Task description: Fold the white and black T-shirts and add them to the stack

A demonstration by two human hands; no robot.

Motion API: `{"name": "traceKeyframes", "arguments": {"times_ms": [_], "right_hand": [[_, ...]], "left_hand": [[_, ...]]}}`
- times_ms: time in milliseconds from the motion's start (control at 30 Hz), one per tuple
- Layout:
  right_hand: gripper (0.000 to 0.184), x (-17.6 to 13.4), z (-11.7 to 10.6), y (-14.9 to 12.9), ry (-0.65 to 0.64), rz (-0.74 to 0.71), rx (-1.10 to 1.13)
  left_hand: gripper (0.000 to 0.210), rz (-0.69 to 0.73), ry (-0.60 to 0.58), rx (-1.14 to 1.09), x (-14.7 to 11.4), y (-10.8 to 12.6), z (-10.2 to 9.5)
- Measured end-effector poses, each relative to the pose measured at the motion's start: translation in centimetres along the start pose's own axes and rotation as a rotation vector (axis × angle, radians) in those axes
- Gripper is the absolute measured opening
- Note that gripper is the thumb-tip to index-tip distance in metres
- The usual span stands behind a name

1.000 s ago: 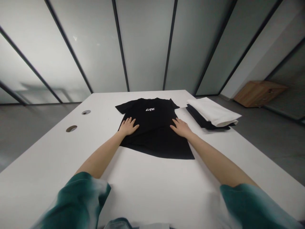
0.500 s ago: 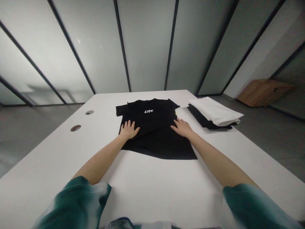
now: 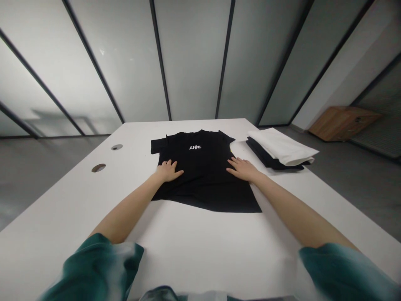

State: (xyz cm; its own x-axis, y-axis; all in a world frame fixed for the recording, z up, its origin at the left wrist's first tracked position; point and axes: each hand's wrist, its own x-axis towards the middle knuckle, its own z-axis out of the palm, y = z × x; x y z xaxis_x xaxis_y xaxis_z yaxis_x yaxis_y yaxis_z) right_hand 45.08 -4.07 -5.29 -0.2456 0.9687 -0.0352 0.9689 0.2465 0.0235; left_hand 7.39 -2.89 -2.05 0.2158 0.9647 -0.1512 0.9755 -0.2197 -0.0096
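A black, short-sleeved fabric T-shirt with white print near its collar is lying spread out on the smooth white tabletop, hem facing the person, so that most of its body is sitting within reach. The left hand and right hand are resting palm-down on its opposite sides, fingers fanned wide and gripping nothing, probably steadying the fabric against sliding (faint creases are showing toward the hem). To the right, a folded white cloth is lying on folded black cloth, seemingly set aside to give the shirt room.
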Motion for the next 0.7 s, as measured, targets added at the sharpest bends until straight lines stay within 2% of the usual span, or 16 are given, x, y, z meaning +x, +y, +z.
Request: {"name": "traceKeyframes", "arguments": {"times_ms": [133, 300, 400, 533, 700], "right_hand": [[0.066, 0.7, -0.2, 0.6, 0.006, 0.080, 0.036], [0.065, 1.1, 0.3, 1.2, 0.109, 0.122, 0.133], [0.060, 0.7, 0.3, 1.4, 0.143, 0.101, 0.151], [0.044, 0.4, -0.4, 1.0, 0.192, 0.069, 0.111], [0.045, 0.3, -1.6, -0.2, 0.231, 0.095, 0.029]], "left_hand": [[0.065, 0.138, 0.105, -0.061, 1.3, -2.3, -0.4], [0.055, 0.045, 0.255, -0.060, 1.6, -3.4, 1.6], [0.055, 0.034, 0.257, -0.056, 1.3, -3.1, 2.4], [0.055, 0.058, 0.232, -0.059, 1.2, -3.0, 2.3], [0.052, 0.047, 0.280, -0.045, 0.9, -3.0, 1.7]]}}
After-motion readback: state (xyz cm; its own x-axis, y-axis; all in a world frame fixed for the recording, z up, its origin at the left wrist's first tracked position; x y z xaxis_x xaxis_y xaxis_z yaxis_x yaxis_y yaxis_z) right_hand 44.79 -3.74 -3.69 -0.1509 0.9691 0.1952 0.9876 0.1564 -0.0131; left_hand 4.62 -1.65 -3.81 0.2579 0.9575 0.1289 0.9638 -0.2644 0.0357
